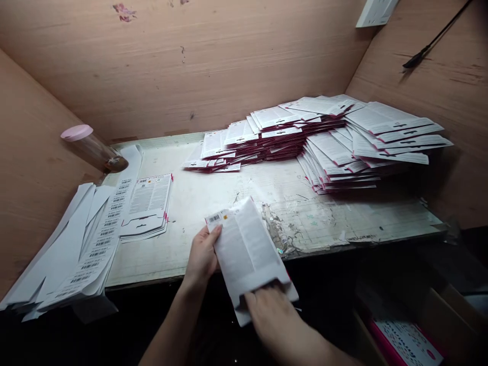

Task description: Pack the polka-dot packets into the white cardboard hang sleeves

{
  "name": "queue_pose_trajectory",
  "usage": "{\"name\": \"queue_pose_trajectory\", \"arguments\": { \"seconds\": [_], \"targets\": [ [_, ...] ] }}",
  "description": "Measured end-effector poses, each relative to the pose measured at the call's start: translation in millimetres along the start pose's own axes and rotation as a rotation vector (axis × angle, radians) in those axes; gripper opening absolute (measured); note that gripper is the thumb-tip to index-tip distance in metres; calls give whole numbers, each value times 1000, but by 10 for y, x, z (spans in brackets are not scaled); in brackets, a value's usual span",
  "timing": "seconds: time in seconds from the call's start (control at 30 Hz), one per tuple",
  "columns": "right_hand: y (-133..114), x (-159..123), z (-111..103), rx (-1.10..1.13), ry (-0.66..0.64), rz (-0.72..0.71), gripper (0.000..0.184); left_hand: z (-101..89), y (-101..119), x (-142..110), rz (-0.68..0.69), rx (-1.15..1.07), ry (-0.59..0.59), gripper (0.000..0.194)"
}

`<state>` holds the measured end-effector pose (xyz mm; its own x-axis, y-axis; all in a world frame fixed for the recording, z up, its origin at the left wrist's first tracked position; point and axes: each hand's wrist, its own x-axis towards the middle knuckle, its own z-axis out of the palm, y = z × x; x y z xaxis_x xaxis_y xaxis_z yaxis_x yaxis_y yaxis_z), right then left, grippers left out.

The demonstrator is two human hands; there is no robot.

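A white cardboard sleeve (246, 244) with a barcode and small yellow mark is tilted over the table's front edge. My left hand (204, 254) grips its upper left side, thumb lying on the face. At the lower end the sleeve's mouth gapes, and my right hand (272, 307) has its fingers inside it. The fingertips are hidden there, so their grip cannot be seen. Left of the sleeve lies a small stack of similar printed sleeves (147, 206) with hang-hole flaps and pink edges.
Many sleeves lie in overlapping piles (282, 129) along the back and right. Barcode label sheets (95, 249) cover the left side, near a pink-lidded container (93, 147). Wooden panels (229, 66) enclose the worn table (183, 254). Below right sits a box with a pink-and-white printed packet (407, 343).
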<state>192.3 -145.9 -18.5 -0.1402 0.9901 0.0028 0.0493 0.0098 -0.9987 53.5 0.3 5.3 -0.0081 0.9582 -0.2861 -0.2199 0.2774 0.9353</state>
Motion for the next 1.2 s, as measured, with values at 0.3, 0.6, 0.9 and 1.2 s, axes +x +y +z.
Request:
{"name": "queue_pose_trajectory", "arguments": {
  "seconds": [0.3, 0.6, 0.9, 1.2],
  "targets": [
    [71, 620, -471, -484, 187, -279, 31, -143, -139, 284, 669, 924, 77, 33],
    [355, 885, -421, -630, 248, -277, 15, -541, -571, -447, 928, 1350, -457, 83],
    [348, 927, -433, -783, 163, -306, 17, -560, -697, -372, 998, 1370, -373, 83],
    [343, 647, -334, -1086, 3, -465, 17, -569, -685, -360, 1008, 1321, -377, 81]
  ]
}}
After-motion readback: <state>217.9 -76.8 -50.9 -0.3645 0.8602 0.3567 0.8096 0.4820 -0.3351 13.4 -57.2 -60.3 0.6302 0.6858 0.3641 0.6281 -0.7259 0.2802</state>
